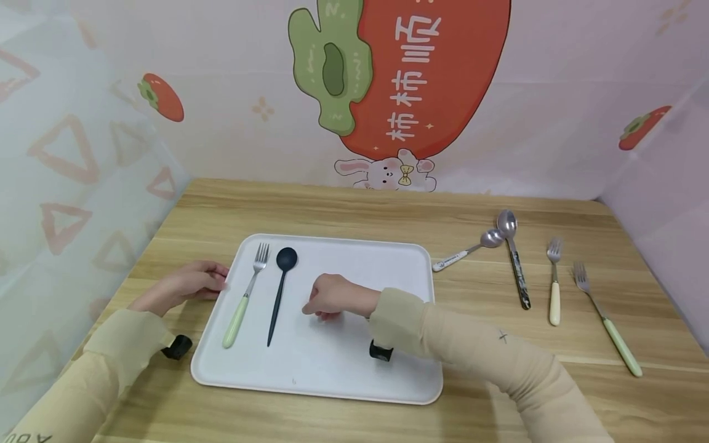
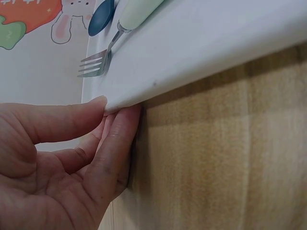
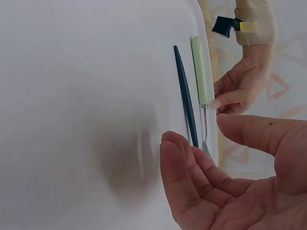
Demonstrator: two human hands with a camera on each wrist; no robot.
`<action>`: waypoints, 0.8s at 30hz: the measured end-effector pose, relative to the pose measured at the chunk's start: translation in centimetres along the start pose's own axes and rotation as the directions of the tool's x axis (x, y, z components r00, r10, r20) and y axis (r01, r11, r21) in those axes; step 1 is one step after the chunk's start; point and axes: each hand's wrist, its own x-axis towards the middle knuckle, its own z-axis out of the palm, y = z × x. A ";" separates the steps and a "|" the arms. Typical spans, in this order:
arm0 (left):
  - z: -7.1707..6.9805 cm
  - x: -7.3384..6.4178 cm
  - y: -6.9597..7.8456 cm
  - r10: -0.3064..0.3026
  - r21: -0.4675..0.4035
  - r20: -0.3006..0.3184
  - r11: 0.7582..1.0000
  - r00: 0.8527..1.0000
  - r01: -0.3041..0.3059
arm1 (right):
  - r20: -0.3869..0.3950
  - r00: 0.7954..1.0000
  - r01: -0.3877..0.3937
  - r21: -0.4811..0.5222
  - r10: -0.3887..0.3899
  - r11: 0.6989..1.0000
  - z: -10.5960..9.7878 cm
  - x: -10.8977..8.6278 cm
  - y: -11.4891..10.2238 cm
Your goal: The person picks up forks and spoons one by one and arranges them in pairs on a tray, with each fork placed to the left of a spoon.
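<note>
The left hand (image 1: 194, 283) pinches the left rim of the white tray (image 1: 365, 372), thumb on top and fingers beneath, while the right hand (image 1: 336, 295) hangs over the middle of the tray, its fingers loosely curved, the thumb well apart from them, and nothing in its grasp. The step in hand looks like steadying the tray while the right hand works above it. A light, level pinch should serve best: lifting that edge could set the cutlery sliding. The right sleeve (image 1: 493, 344) crosses the tray's right side, so the forearm is best carried high enough not to drag on the rim, and the fingers best moved clear of the spoon beside them. The tray lies flat on the worktop (image 1: 354, 212) and bears two pieces near its left side: a green-handled fork (image 1: 238, 317) and, to its right, a black spoon (image 1: 279, 295), roughly side by side without touching, heads toward the far edge. Beyond the tray's right rim lie a white-handled spoon (image 1: 451, 261), its handle end just beside the tray, a dark-handled spoon (image 1: 519, 277), a cream-handled fork (image 1: 554, 301) and another green-handled fork (image 1: 619, 344).
</note>
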 end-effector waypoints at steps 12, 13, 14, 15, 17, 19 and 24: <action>-0.2 0.3 -0.8 0.004 -0.018 0.010 1.000 1.000 -0.004 | 0.025 1.000 0.020 -0.167 -0.016 0.986 -1.9 -3.1 2.5; -0.3 0.3 -1.0 0.011 -0.027 0.017 1.000 1.000 -0.011 | 0.022 1.000 0.025 -0.186 -0.021 0.982 -2.0 -3.4 2.7; -0.4 0.5 -1.2 0.019 -0.033 0.026 0.999 0.999 -0.018 | 0.019 0.999 0.030 -0.201 -0.026 0.979 -2.2 -3.6 3.0; -0.8 0.7 -1.6 0.049 -0.061 0.058 0.997 0.997 -0.045 | 0.015 0.999 0.033 -0.214 -0.031 0.976 -2.4 -3.9 3.2; -1.0 0.9 -1.8 0.067 -0.073 0.081 0.995 0.994 -0.061 | 0.006 1.000 0.031 -0.226 -0.030 0.974 -3.0 -4.5 3.6; -1.0 0.9 -1.7 0.069 -0.077 0.087 0.995 0.994 -0.062 | -0.005 1.000 0.019 -0.238 -0.021 0.971 -3.6 -5.1 4.0; -0.3 0.3 -0.3 0.007 -0.003 0.026 1.000 1.000 -0.007 | -0.043 0.999 -0.014 -0.285 0.002 0.958 -5.1 -6.6 4.8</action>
